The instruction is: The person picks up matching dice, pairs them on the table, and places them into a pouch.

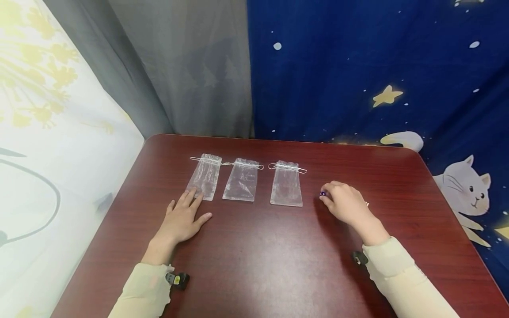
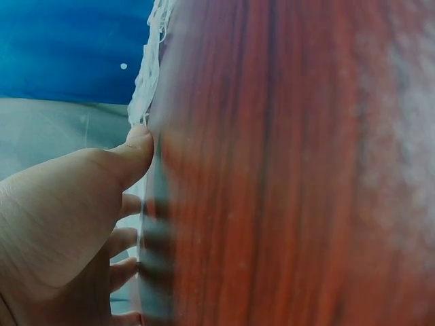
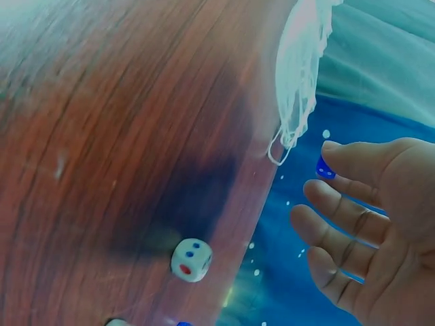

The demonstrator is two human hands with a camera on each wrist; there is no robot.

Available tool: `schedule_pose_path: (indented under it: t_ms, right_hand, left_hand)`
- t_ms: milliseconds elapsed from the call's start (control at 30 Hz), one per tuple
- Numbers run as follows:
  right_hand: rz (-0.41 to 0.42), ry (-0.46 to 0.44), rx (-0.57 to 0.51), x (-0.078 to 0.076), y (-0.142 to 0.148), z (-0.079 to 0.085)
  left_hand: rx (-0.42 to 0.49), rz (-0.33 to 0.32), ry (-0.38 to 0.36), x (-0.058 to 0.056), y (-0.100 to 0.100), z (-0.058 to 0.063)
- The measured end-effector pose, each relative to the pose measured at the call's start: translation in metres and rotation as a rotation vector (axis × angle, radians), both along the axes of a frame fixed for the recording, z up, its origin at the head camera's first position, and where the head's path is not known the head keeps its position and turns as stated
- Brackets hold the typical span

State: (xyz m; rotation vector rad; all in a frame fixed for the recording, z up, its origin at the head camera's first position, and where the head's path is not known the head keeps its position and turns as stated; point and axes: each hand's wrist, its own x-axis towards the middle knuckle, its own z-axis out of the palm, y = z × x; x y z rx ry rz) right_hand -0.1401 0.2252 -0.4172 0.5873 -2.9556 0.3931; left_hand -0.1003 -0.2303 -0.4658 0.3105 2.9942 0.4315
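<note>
Three sheer white drawstring pouches lie flat in a row: a left pouch (image 1: 207, 174), a middle pouch (image 1: 241, 181) and a right pouch (image 1: 286, 185). With fingers spread, my left hand (image 1: 180, 221) rests on the table, its fingertips on the lower edge of the left pouch. To the right of the row, my right hand (image 1: 347, 202) pinches a small blue die (image 3: 325, 168) between thumb and forefinger, raised above the table. Below that hand in the right wrist view sits a white die (image 3: 192, 260) with blue and red pips.
Partly cut off at the bottom of the right wrist view are another white piece (image 3: 117, 322) and a blue piece (image 3: 183, 324). The dark red wooden table (image 1: 254, 260) reaches back to a grey curtain (image 1: 199, 66) and a blue starry curtain (image 1: 338, 66).
</note>
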Motion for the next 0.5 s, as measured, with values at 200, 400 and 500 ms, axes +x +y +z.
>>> schedule_pose_path:
  t_ms: [200, 400, 500]
  right_hand:
    - [0.04, 0.03, -0.017, 0.001, -0.007, 0.0]
    - [0.058, 0.044, -0.02, 0.003, -0.018, 0.004]
    - [0.066, 0.046, -0.02, 0.004, -0.024, 0.005]
  left_hand:
    - [-0.009, 0.003, -0.002, 0.0, 0.001, 0.002]
    - [0.001, 0.004, -0.003, 0.002, 0.002, 0.005]
    - [0.001, 0.004, 0.001, 0.002, 0.002, 0.005]
